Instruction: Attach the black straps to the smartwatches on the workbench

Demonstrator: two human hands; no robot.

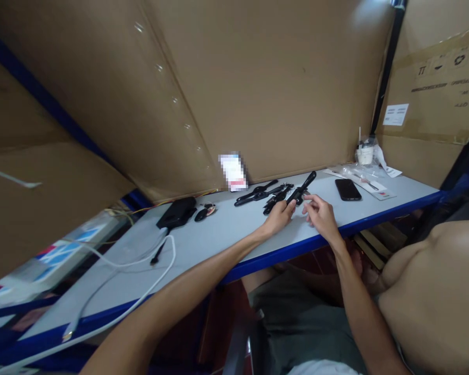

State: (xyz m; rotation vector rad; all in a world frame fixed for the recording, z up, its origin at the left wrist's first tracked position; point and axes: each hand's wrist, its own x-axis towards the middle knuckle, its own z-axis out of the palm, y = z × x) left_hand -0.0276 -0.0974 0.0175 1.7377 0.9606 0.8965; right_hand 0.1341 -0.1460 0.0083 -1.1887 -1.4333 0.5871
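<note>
Backdrop: head view; brown cardboard wall (277, 94) fills the upper frame, enclosing the work area.
Tabletop: grey table (219, 237) runs from lower left to right of frame, blue front edge facing the person.
Left hand: (279, 217) centre of frame, fingers closed around the lower end of a black watch (308, 180).
Held watch: right of centre, tilted, upper strap pointing up and right; apparently gripped low so its upper part is exposed to the other hand.
Right hand: (319, 212) just beside the watch, fingers curled, thumb near the fingertips; whether they pinch anything cannot be told.
Other watches: black watches (258, 196) lie at centre, the left ones roughly side by side, presumably for easy reach; those nearest the left hand overlap, count unclear.
Lit screen: (233, 172) leans against the cardboard, probably for viewing; content blurred.
Left side: black box (177, 212), small round items beside it; white cable (174, 250) loops over the tabletop, a possible snag for the left forearm.
Right side: black phone (347, 189) lies flat; plastic packaging (352, 171) and white cup (365, 154) behind.
Lower right: another person (433, 271) sits close, limiting elbow room.
</note>
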